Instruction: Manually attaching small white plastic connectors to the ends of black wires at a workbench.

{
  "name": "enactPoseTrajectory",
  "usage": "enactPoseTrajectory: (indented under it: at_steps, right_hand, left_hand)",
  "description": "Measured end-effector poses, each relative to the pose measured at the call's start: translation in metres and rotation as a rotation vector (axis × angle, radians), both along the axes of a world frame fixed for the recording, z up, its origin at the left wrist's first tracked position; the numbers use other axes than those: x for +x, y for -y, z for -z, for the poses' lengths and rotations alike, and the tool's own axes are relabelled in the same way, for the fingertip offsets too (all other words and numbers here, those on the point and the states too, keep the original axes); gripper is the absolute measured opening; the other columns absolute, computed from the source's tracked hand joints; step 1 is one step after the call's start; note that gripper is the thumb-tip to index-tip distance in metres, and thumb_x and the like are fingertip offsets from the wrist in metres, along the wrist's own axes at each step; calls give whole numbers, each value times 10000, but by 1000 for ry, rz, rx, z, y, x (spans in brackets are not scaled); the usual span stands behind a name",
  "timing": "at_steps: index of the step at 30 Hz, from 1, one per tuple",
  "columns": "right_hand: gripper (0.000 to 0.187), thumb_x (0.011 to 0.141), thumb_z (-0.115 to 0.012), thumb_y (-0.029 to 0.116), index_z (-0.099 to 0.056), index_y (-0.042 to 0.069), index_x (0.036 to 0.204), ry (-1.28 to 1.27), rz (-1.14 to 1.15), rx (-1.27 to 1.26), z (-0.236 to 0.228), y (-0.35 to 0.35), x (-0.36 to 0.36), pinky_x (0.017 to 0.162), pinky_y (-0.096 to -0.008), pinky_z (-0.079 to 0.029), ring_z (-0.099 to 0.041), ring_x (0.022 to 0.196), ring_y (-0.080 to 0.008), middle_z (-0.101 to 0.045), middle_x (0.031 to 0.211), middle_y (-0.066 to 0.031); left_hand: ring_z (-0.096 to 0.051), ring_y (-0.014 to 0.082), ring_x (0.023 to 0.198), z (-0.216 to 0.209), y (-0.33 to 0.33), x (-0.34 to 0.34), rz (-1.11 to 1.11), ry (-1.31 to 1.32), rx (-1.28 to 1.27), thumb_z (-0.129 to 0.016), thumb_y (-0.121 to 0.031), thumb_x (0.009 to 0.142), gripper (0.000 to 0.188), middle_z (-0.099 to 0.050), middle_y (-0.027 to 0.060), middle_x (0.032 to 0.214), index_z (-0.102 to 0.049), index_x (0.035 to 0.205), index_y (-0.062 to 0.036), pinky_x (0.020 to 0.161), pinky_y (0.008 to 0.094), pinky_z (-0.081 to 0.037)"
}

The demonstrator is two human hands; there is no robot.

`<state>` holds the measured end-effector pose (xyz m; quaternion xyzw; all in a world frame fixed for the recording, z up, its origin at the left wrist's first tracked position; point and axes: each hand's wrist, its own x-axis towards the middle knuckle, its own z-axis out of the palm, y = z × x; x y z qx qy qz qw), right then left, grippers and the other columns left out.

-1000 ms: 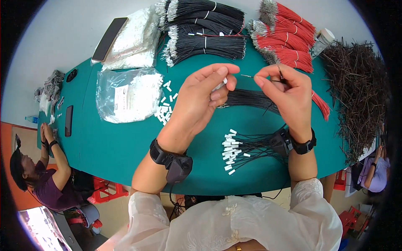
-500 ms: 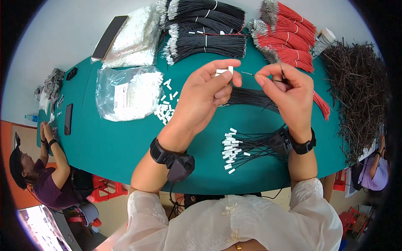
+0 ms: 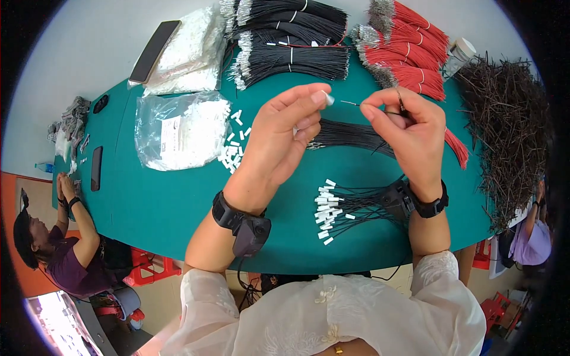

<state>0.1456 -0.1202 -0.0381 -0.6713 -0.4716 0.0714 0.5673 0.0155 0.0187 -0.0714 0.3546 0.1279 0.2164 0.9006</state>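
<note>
A sheer white blouse with loose, gathered sleeves, pale leafy embroidery and cream floral knots down the front. Each wrist wears a black strap carrying a chunky black box; a dark cable hangs below the left one.

Over on that green surface lie black wire bundles up top, red bundles upper right, a dark tangle at right, white-tipped wires below centre.
</note>
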Motion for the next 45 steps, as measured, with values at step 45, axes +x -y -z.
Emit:
enactPoseTrajectory:
  at_steps: [45]
  right_hand:
    - [79, 829, -701, 20, -650, -29, 863, -78, -63, -63, 2, 3, -1, 491, -186, -231, -331, 572, 0, -454, 650, 81]
  left_hand:
    - [-367, 12, 546, -5, 9, 1, -105, -132, 330, -675, -48, 849, 164, -680, 64, 833, -671, 990, 34, 485, 174, -273]
